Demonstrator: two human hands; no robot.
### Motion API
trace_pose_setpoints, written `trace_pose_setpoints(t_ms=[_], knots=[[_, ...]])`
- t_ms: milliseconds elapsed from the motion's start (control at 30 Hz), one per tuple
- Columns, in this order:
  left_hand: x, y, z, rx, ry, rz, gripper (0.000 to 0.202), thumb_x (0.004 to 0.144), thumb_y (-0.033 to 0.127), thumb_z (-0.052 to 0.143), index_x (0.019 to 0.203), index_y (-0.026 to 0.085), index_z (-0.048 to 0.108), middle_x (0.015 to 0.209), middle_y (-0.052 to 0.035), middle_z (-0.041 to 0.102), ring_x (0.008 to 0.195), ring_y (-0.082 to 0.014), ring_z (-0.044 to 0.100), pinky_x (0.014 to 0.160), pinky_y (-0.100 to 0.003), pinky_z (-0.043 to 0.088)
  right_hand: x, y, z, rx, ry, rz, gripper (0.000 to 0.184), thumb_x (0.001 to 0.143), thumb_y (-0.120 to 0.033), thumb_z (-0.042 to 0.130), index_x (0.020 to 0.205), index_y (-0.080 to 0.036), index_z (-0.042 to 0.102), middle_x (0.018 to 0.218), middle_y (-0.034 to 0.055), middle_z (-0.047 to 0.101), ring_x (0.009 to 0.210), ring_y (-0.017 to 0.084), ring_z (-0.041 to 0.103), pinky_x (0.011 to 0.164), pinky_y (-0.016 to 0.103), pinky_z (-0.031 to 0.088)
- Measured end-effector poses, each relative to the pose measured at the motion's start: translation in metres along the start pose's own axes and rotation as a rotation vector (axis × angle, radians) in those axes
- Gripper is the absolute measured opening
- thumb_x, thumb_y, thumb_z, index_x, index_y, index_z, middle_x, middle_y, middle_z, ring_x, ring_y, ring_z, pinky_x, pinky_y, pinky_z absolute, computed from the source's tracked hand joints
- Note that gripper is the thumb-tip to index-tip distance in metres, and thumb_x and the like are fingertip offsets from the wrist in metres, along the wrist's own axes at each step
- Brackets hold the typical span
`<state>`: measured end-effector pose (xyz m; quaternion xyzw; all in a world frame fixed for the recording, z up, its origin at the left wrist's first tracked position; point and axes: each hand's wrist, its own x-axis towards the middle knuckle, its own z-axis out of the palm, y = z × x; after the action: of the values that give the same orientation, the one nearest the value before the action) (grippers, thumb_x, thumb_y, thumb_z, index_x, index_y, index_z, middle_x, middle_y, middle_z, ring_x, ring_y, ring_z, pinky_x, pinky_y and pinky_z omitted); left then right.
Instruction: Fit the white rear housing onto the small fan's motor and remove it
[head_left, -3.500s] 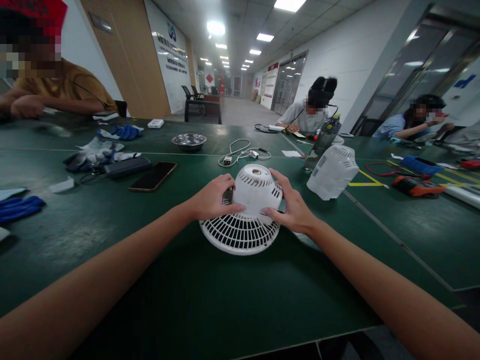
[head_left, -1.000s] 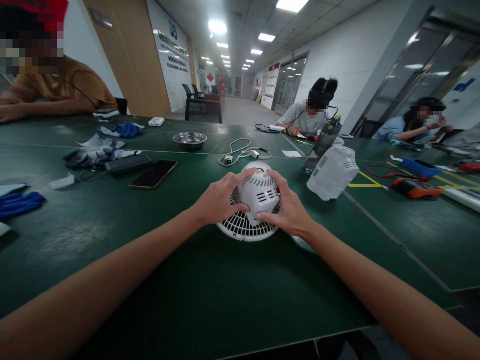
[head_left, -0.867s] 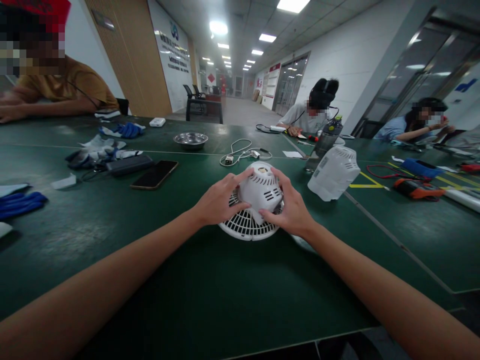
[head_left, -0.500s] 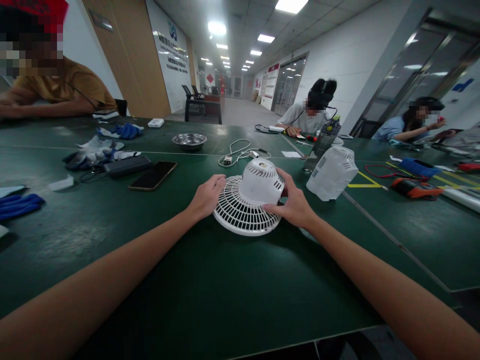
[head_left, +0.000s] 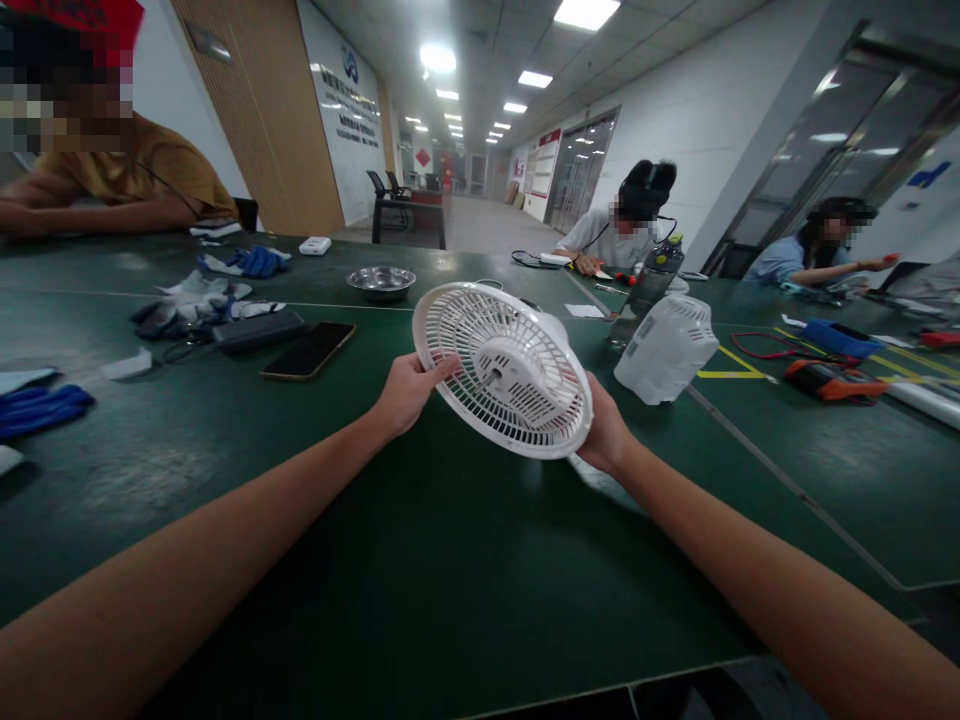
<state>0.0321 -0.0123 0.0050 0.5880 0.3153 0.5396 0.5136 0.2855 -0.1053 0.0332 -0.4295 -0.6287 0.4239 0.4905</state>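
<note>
Both my hands hold a white fan housing point(head_left: 499, 370) tilted above the green table point(head_left: 450, 580), its round grille's inner side turned toward me. A short metal shaft sticks out of the hub at its centre. My left hand point(head_left: 409, 392) grips the left rim, thumb over the inner side and fingers behind. My right hand point(head_left: 604, 425) is closed at the right edge, its fingers mostly hidden behind the grille. A white cable, largely covered by the housing, lies behind it.
Right of the housing stand a white plastic cover point(head_left: 666, 350) and a water bottle point(head_left: 646, 290). A phone point(head_left: 309, 351), a metal bowl point(head_left: 381, 283) and gloves point(head_left: 251, 262) lie leftward. An orange multimeter point(head_left: 838, 380) rests far right. Several people sit around the table.
The fan housing has been lifted off the table and tipped over, so the grille's inner side and shaft now show. My left thumb has moved onto the rim; my right hand has shifted behind the grille.
</note>
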Motion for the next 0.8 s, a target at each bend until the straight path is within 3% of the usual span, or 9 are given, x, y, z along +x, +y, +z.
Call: trace_pose_setpoints(t_ms=[100, 200, 333, 433, 600, 700, 800], knots=[[-0.001, -0.004, 0.001, -0.086, 0.005, -0.058, 0.04, 0.075, 0.047, 0.084, 0.095, 0.015, 0.074, 0.096, -0.0109, 0.078, 0.093, -0.0312, 0.074, 0.083, -0.05, 0.062, 0.0, -0.009, -0.002, 0.197, -0.018, 0.149, 0.057, 0.092, -0.067, 0.043, 0.118, -0.021, 0.063, 0.103, 0.0098, 0.077, 0.096, 0.031, 0.073, 0.084, 0.052, 0.06], [-0.001, -0.004, 0.0, -0.052, -0.018, -0.011, 0.039, 0.077, 0.049, 0.083, 0.096, 0.016, 0.074, 0.091, -0.0091, 0.077, 0.092, -0.0317, 0.075, 0.08, -0.05, 0.063, 0.0, -0.01, -0.004, 0.146, -0.014, 0.076, 0.058, 0.09, -0.068, 0.048, 0.127, -0.024, 0.059, 0.111, 0.0096, 0.075, 0.097, 0.031, 0.073, 0.086, 0.054, 0.059], [-0.004, -0.002, -0.005, 0.142, -0.043, 0.009, 0.031, 0.081, 0.048, 0.079, 0.09, 0.019, 0.076, 0.079, -0.0072, 0.076, 0.07, -0.0275, 0.073, 0.067, -0.047, 0.063, -0.002, 0.0, -0.001, -0.02, -0.074, -0.029, 0.062, 0.091, -0.072, 0.046, 0.138, -0.031, 0.052, 0.113, 0.0074, 0.074, 0.099, 0.031, 0.072, 0.086, 0.057, 0.058], [-0.006, 0.0, -0.008, 0.202, -0.06, 0.002, 0.023, 0.083, 0.042, 0.078, 0.087, 0.02, 0.076, 0.075, -0.0064, 0.075, 0.062, -0.0243, 0.071, 0.059, -0.043, 0.061, -0.002, 0.003, 0.003, 0.016, -0.103, 0.007, 0.058, 0.091, -0.071, 0.048, 0.128, -0.028, 0.062, 0.103, 0.0076, 0.076, 0.099, 0.032, 0.071, 0.087, 0.056, 0.057], [-0.005, 0.0, -0.01, 0.246, -0.066, 0.037, 0.022, 0.086, 0.039, 0.074, 0.083, 0.017, 0.074, 0.07, -0.0046, 0.074, 0.06, -0.0194, 0.07, 0.055, -0.033, 0.059, -0.004, -0.001, 0.013, 0.359, -0.092, 0.149, 0.041, 0.086, -0.063, 0.063, 0.108, -0.028, 0.069, 0.088, 0.0021, 0.077, 0.091, 0.027, 0.072, 0.084, 0.047, 0.058], [-0.003, 0.0, -0.012, 0.311, -0.058, 0.078, 0.024, 0.086, 0.039, 0.073, 0.079, 0.016, 0.073, 0.064, -0.0026, 0.071, 0.057, -0.0167, 0.068, 0.054, -0.029, 0.057, -0.003, 0.002, 0.016, 0.492, 0.034, 0.174, 0.034, 0.081, -0.051, 0.074, 0.106, -0.03, 0.065, 0.091, -0.0007, 0.076, 0.09, 0.024, 0.071, 0.086, 0.043, 0.058], [-0.003, 0.002, -0.012, 0.362, -0.035, 0.108, 0.025, 0.086, 0.04, 0.073, 0.075, 0.018, 0.072, 0.061, -0.0019, 0.07, 0.055, -0.0158, 0.067, 0.054, -0.028, 0.056, 0.004, 0.01, 0.004, 0.394, 0.229, 0.147, 0.05, 0.079, -0.047, 0.076, 0.122, -0.031, 0.057, 0.107, 0.0014, 0.073, 0.098, 0.026, 0.069, 0.092, 0.046, 0.056]])
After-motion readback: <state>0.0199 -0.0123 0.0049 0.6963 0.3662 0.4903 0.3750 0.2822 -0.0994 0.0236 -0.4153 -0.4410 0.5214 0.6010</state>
